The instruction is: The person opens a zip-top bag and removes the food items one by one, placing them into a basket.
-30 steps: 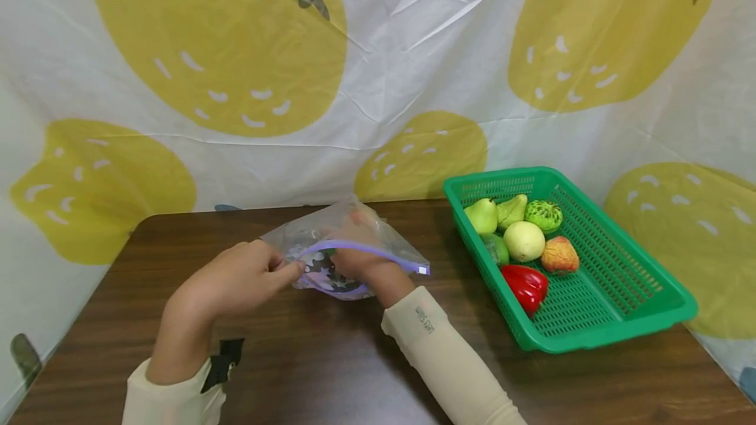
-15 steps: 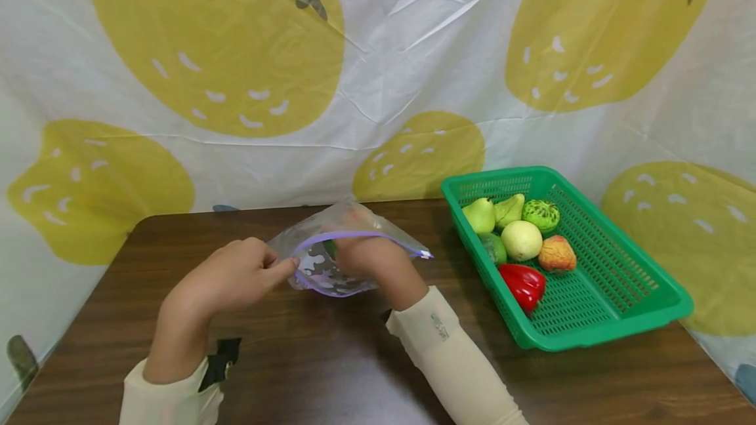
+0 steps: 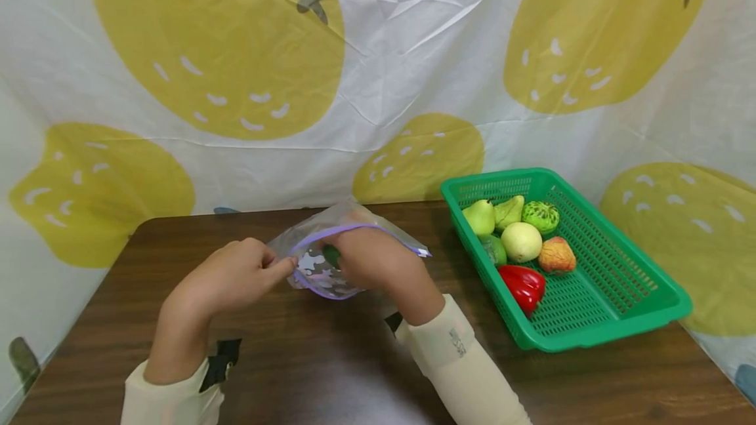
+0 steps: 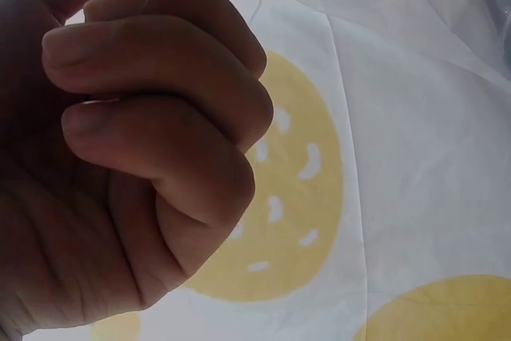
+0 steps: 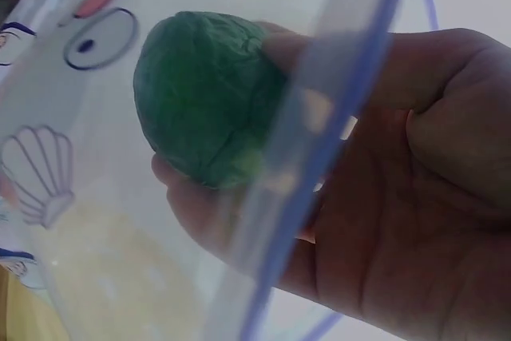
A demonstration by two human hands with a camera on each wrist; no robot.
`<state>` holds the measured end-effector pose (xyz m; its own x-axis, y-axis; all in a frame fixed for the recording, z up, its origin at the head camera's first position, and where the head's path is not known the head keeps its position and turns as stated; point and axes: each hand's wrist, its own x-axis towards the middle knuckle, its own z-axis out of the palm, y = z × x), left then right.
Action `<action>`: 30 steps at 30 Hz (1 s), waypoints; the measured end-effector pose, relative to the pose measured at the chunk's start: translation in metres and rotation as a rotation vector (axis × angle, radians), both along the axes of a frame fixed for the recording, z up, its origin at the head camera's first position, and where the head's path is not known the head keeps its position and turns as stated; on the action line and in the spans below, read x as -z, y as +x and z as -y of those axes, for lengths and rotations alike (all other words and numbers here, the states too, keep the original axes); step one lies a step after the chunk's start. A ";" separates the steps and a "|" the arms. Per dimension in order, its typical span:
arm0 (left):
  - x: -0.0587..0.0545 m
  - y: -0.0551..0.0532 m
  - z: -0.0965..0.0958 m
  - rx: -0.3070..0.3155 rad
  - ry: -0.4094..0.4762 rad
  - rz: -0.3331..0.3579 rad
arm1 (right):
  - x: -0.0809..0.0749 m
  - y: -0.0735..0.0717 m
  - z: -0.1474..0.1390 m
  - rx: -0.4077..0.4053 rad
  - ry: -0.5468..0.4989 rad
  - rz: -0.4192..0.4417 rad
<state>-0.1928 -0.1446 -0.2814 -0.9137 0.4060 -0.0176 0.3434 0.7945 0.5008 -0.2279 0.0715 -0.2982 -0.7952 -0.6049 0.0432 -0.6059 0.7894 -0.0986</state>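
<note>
A clear zip bag [image 3: 321, 218] with a purple zip edge and printed shapes stands open-mouthed at the table's middle. My left hand [image 3: 227, 281] pinches the left end of its mouth between thumb and forefinger; the left wrist view shows the other fingers [image 4: 160, 125] curled. Reaching through the mouth, my right hand [image 3: 378, 258] holds a green, round, wrinkled fruit [image 5: 207, 97]. Thumb and fingers grip it from opposite sides in the right wrist view, behind the bag's film. Only a dark green part of the fruit [image 3: 332, 255] shows in the head view.
At the right, a green plastic basket [image 3: 614, 333] holds several fruits, among them a pale round one [image 3: 522, 242] and an orange-red one [image 3: 557, 255], plus a red bell pepper [image 3: 522, 286]. Behind the brown wooden table [image 3: 283, 359] hangs a lemon-print cloth [image 3: 378, 71].
My right hand has drawn back toward me and slightly right, partly out of the bag, with the green fruit. The bag's mouth has shifted a little; my left hand keeps its pinch.
</note>
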 end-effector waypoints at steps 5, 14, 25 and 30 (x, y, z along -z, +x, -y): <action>0.000 0.000 0.001 -0.016 -0.003 -0.007 | -0.007 0.008 -0.003 -0.031 -0.021 -0.003; 0.000 0.000 0.001 -0.019 -0.010 -0.026 | -0.022 0.025 -0.008 -0.077 -0.024 0.013; -0.001 0.000 0.003 -0.024 -0.014 -0.007 | -0.035 0.046 -0.016 -0.125 -0.085 -0.007; -0.001 0.000 0.003 -0.024 -0.013 -0.004 | -0.041 0.053 -0.022 -0.137 -0.125 -0.034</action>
